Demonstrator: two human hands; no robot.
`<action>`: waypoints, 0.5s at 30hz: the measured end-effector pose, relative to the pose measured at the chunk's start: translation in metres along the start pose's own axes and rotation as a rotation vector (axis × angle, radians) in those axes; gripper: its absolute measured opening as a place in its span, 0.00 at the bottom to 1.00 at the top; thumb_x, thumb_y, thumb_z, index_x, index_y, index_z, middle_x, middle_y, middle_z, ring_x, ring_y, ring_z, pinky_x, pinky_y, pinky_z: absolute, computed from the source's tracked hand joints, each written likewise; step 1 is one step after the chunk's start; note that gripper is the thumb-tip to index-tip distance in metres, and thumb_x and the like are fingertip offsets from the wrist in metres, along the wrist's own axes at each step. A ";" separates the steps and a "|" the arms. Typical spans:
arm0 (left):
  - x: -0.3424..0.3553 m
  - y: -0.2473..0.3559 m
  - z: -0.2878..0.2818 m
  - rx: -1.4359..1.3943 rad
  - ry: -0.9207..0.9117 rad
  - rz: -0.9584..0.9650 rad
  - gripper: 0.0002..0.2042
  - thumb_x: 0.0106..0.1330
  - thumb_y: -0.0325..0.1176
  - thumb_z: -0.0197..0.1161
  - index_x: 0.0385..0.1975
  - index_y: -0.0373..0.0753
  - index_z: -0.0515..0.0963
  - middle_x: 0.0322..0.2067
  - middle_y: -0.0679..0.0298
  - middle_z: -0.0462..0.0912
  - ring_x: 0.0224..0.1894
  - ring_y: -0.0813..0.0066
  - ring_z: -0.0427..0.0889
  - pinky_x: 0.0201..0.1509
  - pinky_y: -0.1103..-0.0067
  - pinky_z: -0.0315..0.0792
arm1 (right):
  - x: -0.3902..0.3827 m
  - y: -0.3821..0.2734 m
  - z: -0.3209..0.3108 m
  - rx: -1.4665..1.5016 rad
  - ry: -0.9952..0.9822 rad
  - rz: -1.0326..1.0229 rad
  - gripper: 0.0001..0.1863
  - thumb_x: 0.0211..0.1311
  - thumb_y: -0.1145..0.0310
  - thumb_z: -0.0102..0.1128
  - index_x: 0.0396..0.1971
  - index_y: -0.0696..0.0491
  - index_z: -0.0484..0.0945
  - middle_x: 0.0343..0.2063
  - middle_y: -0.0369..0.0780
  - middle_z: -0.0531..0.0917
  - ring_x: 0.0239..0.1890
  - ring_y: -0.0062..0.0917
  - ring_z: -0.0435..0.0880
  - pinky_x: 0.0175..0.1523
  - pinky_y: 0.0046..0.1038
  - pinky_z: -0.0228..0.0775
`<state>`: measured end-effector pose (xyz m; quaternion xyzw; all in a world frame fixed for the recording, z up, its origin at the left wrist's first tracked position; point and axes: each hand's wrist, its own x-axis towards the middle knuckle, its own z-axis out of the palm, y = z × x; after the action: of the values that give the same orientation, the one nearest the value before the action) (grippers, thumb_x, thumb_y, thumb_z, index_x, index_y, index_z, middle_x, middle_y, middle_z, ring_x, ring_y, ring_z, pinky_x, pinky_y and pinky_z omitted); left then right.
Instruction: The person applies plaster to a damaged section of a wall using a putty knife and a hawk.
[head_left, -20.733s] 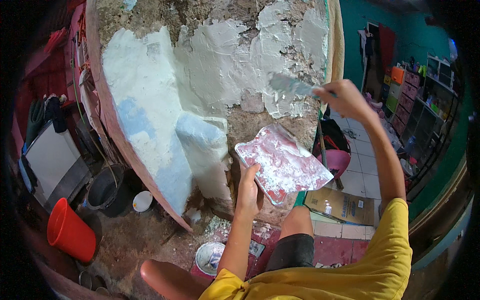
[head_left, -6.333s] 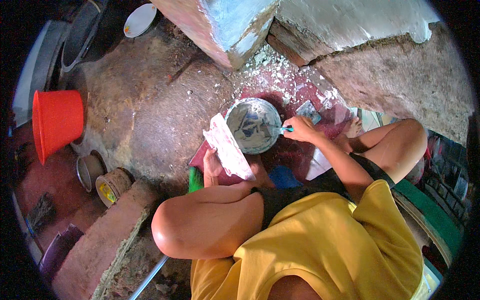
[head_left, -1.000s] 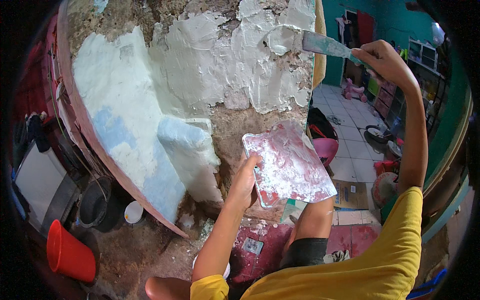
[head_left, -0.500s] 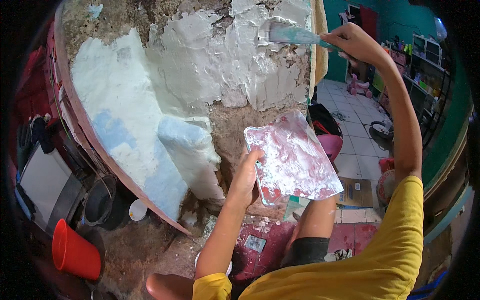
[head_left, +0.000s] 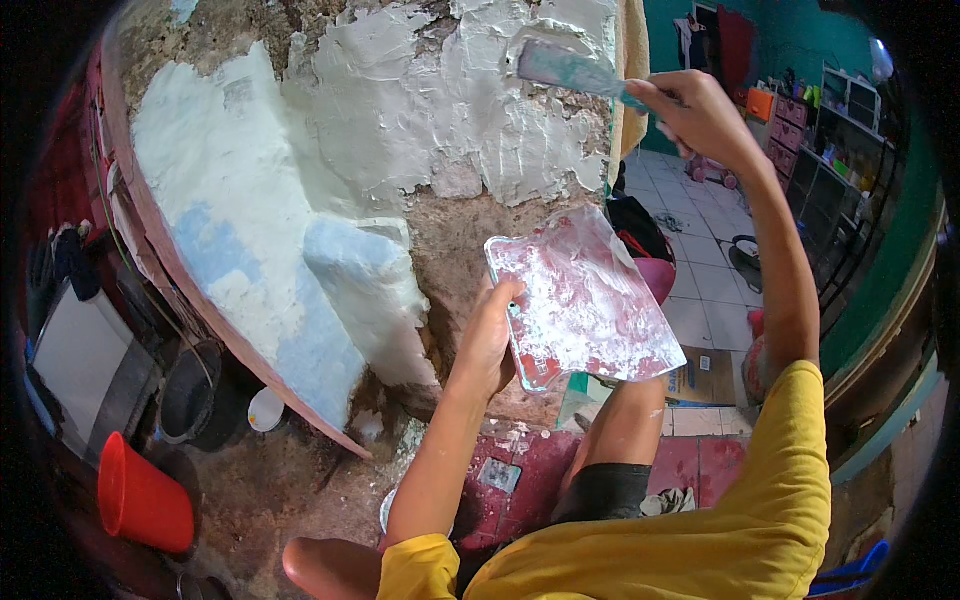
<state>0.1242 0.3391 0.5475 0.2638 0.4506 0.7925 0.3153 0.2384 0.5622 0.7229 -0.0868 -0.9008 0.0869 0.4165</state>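
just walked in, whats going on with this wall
A person in a yellow shirt is working at a rough, patchy wall. The left hand grips a flat reddish sheet smeared with white paste by its left edge. The raised right hand holds a broad-bladed greenish putty knife, its blade at the wall's upper right; whether it touches is hard to tell. A ridged off-white coat covers much of the upper wall, with bare brown surface showing below it.
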 end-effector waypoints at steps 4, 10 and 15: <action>-0.004 0.004 0.006 -0.030 0.011 0.017 0.18 0.60 0.31 0.49 0.51 0.38 0.65 0.39 0.64 0.72 0.38 0.77 0.74 0.43 0.78 0.73 | -0.001 0.012 0.004 -0.042 -0.082 0.114 0.23 0.62 0.54 0.52 0.26 0.63 0.79 0.08 0.39 0.71 0.10 0.22 0.73 0.19 0.29 0.66; -0.006 0.001 -0.003 -0.080 0.018 -0.017 0.17 0.60 0.31 0.49 0.50 0.38 0.65 0.39 0.64 0.72 0.39 0.76 0.75 0.43 0.77 0.73 | -0.048 0.025 0.001 -0.094 -0.026 0.099 0.19 0.64 0.58 0.52 0.24 0.61 0.77 0.07 0.35 0.67 0.06 0.15 0.67 0.14 0.23 0.59; -0.001 -0.004 0.000 -0.065 0.003 -0.003 0.18 0.60 0.31 0.49 0.50 0.38 0.65 0.39 0.64 0.73 0.39 0.76 0.75 0.42 0.77 0.74 | -0.041 0.019 -0.002 -0.131 0.115 -0.201 0.18 0.64 0.61 0.52 0.24 0.61 0.76 0.08 0.36 0.68 0.07 0.18 0.67 0.15 0.25 0.58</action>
<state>0.1262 0.3395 0.5438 0.2514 0.4256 0.8066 0.3242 0.2679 0.5718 0.6901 -0.0278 -0.8834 -0.0192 0.4675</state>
